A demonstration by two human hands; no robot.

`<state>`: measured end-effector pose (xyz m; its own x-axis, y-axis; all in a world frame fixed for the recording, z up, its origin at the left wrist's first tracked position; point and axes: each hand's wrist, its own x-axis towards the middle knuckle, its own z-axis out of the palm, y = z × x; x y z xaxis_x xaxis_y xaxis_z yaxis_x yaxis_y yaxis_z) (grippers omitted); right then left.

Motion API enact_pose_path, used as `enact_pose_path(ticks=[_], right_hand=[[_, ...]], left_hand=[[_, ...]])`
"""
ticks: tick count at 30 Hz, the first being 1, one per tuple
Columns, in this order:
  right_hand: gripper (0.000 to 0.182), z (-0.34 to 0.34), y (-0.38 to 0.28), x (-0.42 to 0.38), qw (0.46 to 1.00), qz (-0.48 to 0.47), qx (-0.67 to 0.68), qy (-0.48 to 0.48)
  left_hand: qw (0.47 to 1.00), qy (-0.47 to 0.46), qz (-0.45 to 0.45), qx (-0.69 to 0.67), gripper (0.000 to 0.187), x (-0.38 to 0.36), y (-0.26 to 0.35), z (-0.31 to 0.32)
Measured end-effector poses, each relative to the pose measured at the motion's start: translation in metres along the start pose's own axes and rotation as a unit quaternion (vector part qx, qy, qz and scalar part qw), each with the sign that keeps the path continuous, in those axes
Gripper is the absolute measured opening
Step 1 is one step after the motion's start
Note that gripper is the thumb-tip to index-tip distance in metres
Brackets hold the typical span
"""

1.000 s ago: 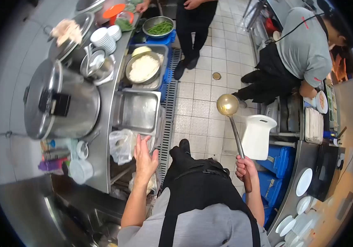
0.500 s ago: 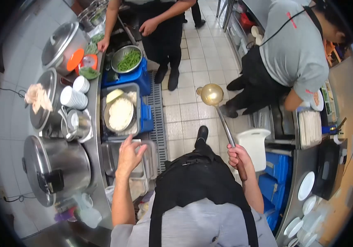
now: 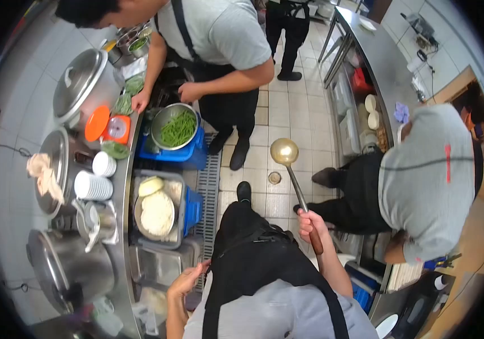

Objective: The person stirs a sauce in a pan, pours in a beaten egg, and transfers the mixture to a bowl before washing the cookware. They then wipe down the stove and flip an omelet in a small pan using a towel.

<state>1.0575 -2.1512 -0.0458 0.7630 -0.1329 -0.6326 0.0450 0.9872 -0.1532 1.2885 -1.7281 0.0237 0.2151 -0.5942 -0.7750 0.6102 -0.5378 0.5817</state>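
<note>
The right hand (image 3: 310, 222) is clamped around the ladle (image 3: 296, 189), fingers wrapped over the top of its dark brown grip. The ladle has a long, thin metal shaft that runs up and away from the hand to a round, shallow bowl with a dull brass-gold sheen. The bowl faces up and looks empty, though its inside is too small to read closely. It hangs in the air over the pale tiled floor (image 3: 287, 107), out in the aisle between the two counters, above and in front of the person's black apron (image 3: 253, 254).

The left hand (image 3: 187, 279) is held low by the person's left hip, fingers spread apart and slightly curled, gripping nothing. It hovers just beside the steel tray (image 3: 160, 264) at the edge of the left counter.

Further along that counter sits a pan of rice (image 3: 157, 213), then a metal bowl of green beans (image 3: 175, 126) on a blue crate (image 3: 182, 155). Stacked white bowls (image 3: 92, 185) and large lidded pots (image 3: 78, 85) line the wall side.

A co-worker in a grey shirt (image 3: 219, 34) leans over the left counter ahead, one hand near the beans. Another person in grey (image 3: 428, 181) bends over the right counter, close to the ladle hand.
</note>
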Motion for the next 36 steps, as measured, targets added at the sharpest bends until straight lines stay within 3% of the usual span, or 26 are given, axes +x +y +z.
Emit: enact_pose_path(ticks=[3, 5, 7, 11, 13, 18, 21, 23, 25, 29, 31, 34, 36], right_hand=[[0.009, 0.029, -0.039, 0.026, 0.999, -0.003, -0.005, 0.036], [0.004, 0.047, -0.071, 0.043, 0.998, 0.007, -0.003, 0.059], [0.009, 0.072, -0.09, 0.051, 0.997, -0.003, 0.005, 0.075], [0.007, 0.115, -0.133, 0.066, 0.991, -0.059, -0.062, 0.105], [0.007, 0.133, -0.147, 0.076, 0.989, -0.088, -0.064, 0.102], [0.008, 0.15, -0.191, 0.113, 0.986, -0.097, -0.071, 0.114], [0.013, 0.141, -0.233, 0.143, 0.985, -0.076, -0.104, 0.111], [0.013, 0.139, -0.264, 0.155, 0.984, -0.058, -0.137, 0.098], [0.01, 0.169, -0.303, 0.163, 0.976, -0.042, -0.162, 0.138], [0.015, 0.17, -0.39, 0.225, 0.971, 0.015, -0.223, 0.087], [0.015, 0.186, -0.437, 0.251, 0.953, 0.048, -0.293, 0.066], [0.014, 0.19, -0.491, 0.3, 0.935, 0.095, -0.342, 0.014], [0.014, 0.199, -0.509, 0.319, 0.919, 0.117, -0.377, -0.008]], left_hand=[[0.991, -0.059, 0.053, 0.108, 0.06, 0.055, 0.06, -0.041], [0.987, 0.032, 0.029, 0.158, 0.057, 0.087, 0.129, -0.032], [0.93, 0.185, 0.083, 0.306, 0.059, 0.132, 0.146, -0.046], [0.915, 0.149, 0.056, 0.371, 0.064, 0.17, 0.233, -0.046], [0.934, 0.067, 0.03, 0.349, 0.068, 0.175, 0.287, -0.034], [0.897, 0.049, 0.047, 0.437, 0.067, 0.234, 0.352, -0.03], [0.889, 0.027, 0.037, 0.456, 0.067, 0.275, 0.379, -0.019], [0.922, 0.01, 0.026, 0.386, 0.064, 0.305, 0.379, -0.019], [0.917, 0.058, 0.043, 0.391, 0.056, 0.335, 0.358, -0.031], [0.938, 0.188, -0.064, 0.283, 0.053, 0.336, 0.326, -0.003], [0.903, 0.15, 0.237, 0.326, 0.082, 0.274, 0.425, 0.094], [0.917, 0.145, 0.194, 0.316, 0.074, 0.327, 0.431, 0.098], [0.937, 0.172, 0.14, 0.271, 0.069, 0.346, 0.399, 0.097]])
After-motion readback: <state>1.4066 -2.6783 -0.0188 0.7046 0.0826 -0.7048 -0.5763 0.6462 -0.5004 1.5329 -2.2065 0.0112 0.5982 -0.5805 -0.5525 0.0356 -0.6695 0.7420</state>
